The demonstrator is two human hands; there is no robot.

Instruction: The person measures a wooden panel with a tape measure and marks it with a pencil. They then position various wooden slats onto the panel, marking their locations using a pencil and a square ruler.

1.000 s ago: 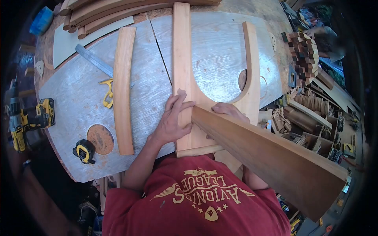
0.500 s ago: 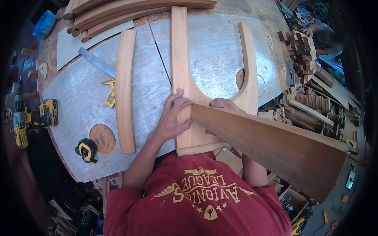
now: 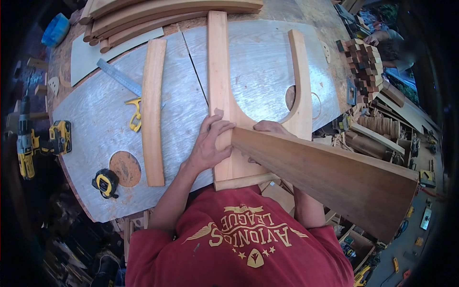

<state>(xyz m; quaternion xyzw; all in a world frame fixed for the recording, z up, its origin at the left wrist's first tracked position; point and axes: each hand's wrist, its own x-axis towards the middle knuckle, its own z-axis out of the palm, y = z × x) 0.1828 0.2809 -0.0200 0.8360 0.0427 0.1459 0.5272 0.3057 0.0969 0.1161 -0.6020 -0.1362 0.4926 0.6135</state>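
A U-shaped wooden frame [image 3: 219,71] lies on the table, with one straight leg and a curved inner cutout. My left hand [image 3: 210,143] is closed over the near part of that leg, its fingertips and thumb next to the end of a long wooden board [image 3: 330,172]. This board slants across the frame and out past the table edge to the lower right. Partly hidden behind it, my right hand [image 3: 271,126] grips it near its narrow end, fingers showing on both sides. A small grey patch [image 3: 218,112] shows on the leg by my left fingers.
A curved wooden piece [image 3: 154,112], a metal square with yellow handle [image 3: 135,115] and a tape measure [image 3: 105,183] lie at left. A cordless drill [image 3: 26,143] is farther left. Curved rails [image 3: 167,14] are stacked behind. Wood blocks [image 3: 363,67] and another person's arm [image 3: 377,37] appear at right.
The outer end of the long board has shifted slightly up and to the left. Both hands keep nearly the same place and hold. The view has moved a little.
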